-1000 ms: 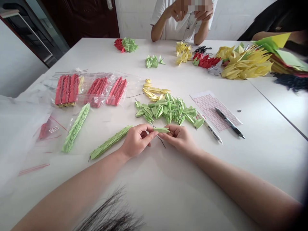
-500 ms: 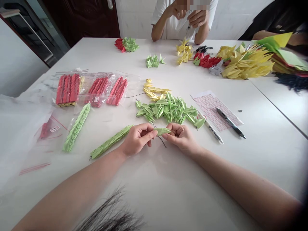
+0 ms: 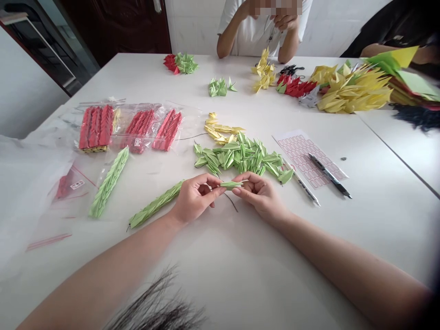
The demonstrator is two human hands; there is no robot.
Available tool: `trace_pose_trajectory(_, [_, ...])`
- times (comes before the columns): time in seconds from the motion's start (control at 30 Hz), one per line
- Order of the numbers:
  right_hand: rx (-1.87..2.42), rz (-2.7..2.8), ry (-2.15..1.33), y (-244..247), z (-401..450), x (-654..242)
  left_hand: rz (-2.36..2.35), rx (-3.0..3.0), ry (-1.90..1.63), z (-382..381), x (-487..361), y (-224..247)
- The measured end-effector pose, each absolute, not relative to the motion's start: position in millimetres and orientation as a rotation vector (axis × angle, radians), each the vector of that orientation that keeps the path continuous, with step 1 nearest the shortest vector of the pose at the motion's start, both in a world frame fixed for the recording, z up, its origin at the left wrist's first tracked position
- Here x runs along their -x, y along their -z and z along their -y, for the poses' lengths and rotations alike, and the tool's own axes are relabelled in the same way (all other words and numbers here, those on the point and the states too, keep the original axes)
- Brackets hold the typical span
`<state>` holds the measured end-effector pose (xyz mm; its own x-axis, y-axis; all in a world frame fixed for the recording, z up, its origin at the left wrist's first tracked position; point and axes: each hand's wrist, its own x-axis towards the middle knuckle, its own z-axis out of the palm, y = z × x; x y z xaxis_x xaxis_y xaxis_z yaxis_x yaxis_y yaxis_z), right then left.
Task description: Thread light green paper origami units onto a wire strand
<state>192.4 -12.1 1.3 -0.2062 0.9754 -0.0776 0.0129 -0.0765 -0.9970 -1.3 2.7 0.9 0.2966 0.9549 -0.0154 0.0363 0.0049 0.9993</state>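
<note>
Between my two hands is a small folded green paper piece (image 3: 231, 184). My left hand (image 3: 196, 197) pinches its left end with thumb and fingers, and my right hand (image 3: 257, 195) pinches its right end. A dark thread (image 3: 231, 201) hangs down below the piece. Just beyond my hands lies a heap of folded green paper pieces (image 3: 240, 153). One long green braid of folded paper (image 3: 154, 206) rests on the table by my left hand, its upper end hidden behind that hand.
Clear bags with red paper braids (image 3: 137, 128) and another green braid (image 3: 110, 183) are at left. Folded yellow pieces (image 3: 223, 133) sit behind the heap. A label sheet (image 3: 295, 146), a white pen (image 3: 302, 183) and a black pen (image 3: 330, 175) lie right. A co-worker (image 3: 261, 32) sits opposite.
The green paper piece has turned between my fingers and now shows its layered folded edges. My hands have barely shifted. The co-worker's hands opposite have risen slightly.
</note>
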Motion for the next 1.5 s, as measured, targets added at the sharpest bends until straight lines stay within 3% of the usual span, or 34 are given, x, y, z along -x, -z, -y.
trace_pose_trajectory(0.3, [1.167,1.393,-1.218,4,13,-192,-0.851,-1.326,-0.865,-1,5,-1])
trace_pose_trajectory(0.57, [1.168,1.137,-1.452,0,13,-192,-0.965,-1.326,-0.999,0,3,0])
trace_pose_trajectory(0.8, [1.274,1.446,-1.364,-8,15,-190,-1.006,-1.285,-0.932,-1,2,-2])
trace_pose_trajectory(1.5, [1.324,1.523,-1.211,-5,17,-190,-1.053,-1.539,-0.845,-1,1,0])
